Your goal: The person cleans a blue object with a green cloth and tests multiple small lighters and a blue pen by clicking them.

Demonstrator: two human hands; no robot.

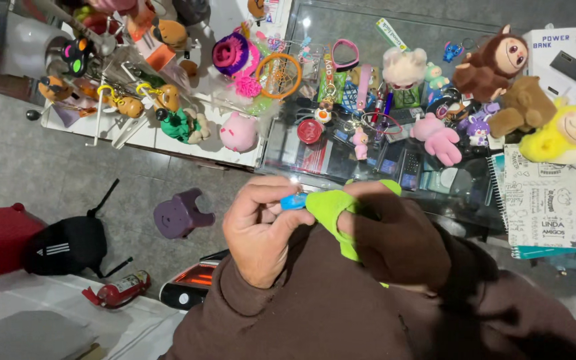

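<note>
My left hand (261, 230) pinches a small blue object (294, 201) between thumb and fingers, close to my chest. My right hand (395, 237), in shadow, grips a bright green cloth (331, 210) that wraps over its fingers and touches the blue object. Both brown sleeves fill the lower middle of the view. How much of the blue object lies under the cloth is hidden.
A glass counter (475, 200) ahead carries keychains, plush toys, a pink plush (438, 137) and a yellow doll (565, 137). A white rack (141, 133) of trinkets stands to the left. On the floor are a purple stool (180, 215), black backpack (68, 247) and red extinguisher (118, 288).
</note>
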